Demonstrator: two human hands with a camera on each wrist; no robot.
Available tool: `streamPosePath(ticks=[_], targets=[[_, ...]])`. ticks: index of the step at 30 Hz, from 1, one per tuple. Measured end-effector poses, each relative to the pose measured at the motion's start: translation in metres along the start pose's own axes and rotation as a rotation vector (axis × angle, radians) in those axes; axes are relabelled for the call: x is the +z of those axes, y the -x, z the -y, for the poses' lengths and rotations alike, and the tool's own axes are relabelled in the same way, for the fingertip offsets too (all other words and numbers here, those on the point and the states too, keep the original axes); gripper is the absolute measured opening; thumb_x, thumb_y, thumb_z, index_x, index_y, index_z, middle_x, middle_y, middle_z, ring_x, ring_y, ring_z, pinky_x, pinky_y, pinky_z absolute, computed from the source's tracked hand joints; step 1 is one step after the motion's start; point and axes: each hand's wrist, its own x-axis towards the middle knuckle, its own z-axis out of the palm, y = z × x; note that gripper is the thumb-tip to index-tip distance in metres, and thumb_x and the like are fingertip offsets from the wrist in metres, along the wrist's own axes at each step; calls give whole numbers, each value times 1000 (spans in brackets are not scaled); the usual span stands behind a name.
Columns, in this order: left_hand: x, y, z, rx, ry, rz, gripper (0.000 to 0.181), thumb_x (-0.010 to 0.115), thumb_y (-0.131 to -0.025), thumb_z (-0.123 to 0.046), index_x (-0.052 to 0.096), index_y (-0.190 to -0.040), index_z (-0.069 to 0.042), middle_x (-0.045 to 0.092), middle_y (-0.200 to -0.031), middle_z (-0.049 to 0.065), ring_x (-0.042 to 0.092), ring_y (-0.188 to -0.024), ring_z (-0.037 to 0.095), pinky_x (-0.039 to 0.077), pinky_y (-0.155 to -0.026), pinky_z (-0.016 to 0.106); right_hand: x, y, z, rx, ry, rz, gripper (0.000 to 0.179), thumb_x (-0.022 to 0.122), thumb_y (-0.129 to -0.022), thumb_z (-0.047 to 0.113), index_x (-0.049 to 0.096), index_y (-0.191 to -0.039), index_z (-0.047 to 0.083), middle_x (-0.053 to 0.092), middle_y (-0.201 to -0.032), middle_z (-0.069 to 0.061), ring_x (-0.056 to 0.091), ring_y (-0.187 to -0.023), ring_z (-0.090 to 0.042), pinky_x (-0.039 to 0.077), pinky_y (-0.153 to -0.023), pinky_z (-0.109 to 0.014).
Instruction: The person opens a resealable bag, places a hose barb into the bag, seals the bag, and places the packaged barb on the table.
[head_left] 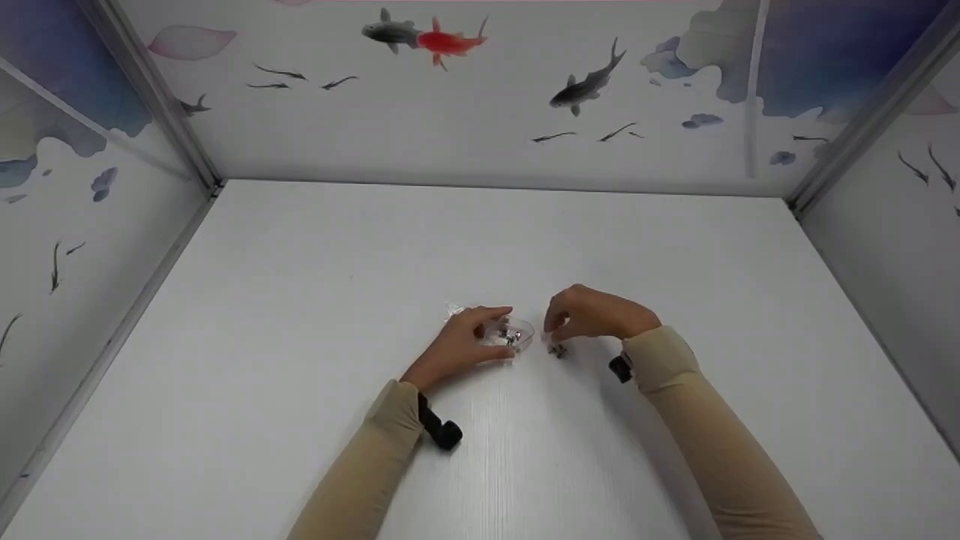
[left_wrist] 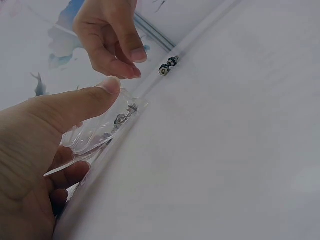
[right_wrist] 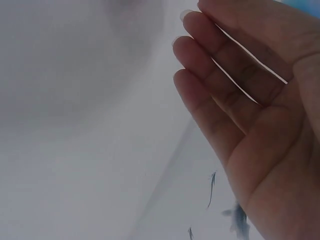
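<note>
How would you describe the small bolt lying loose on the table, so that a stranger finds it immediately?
Look at the middle of the white table, just under the right hand. The small dark bolt lies there bare, whereas the other bolts sit inside the clear plastic bag that the left hand holds.

Both arms in tan sleeves reach in from the near edge of the tabletop, hands almost meeting mid-tabletop. Left hand lies low, thumb and fingers curled in a pinch. Right hand arches just beside it, fingertips pointing down, loosely bent.
</note>
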Motion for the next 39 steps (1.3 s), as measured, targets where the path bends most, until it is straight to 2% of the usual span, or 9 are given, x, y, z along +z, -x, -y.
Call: streamPosePath(ticks=[11,18,26,33,39], targets=[[0,0,-2,19,5,-11,66,77,-81,-35,53,-139,-14,60,-130,3,49,-97,16,40,-86,32,8,-3,-2,69,-30,49,11,75,-83,15,77,-94,14,72,-94,2,60,-79,-10,53,-77,-32],[1,0,0,1,8,-10,66,77,-81,-36,52,-139,-17,60,-129,0,49,-98,15,41,-87,32,11,-5,1,54,-22,46,10,75,-82,11,77,-91,12,71,-89,3,59,-74,-9,53,-73,-29],[1,0,1,-2,13,-8,66,77,-81,-36,53,-139,-17,60,-128,0,49,-99,15,41,-88,32,13,-7,1,98,-13,43,11,75,-83,12,77,-94,13,71,-91,3,59,-74,-10,53,-74,-29],[1,-2,3,18,32,-14,66,78,-80,-33,53,-138,-15,62,-127,1,48,-95,15,40,-84,30,14,-8,2,89,-54,52,12,72,-83,6,76,-92,13,69,-92,2,60,-72,-10,53,-69,-27],[2,-2,4,25,31,-11,65,78,-81,-33,53,-138,-14,62,-127,1,50,-97,15,41,-86,30,14,-8,3,92,-42,52,12,73,-83,7,76,-94,12,69,-93,1,60,-75,-10,52,-71,-28]])
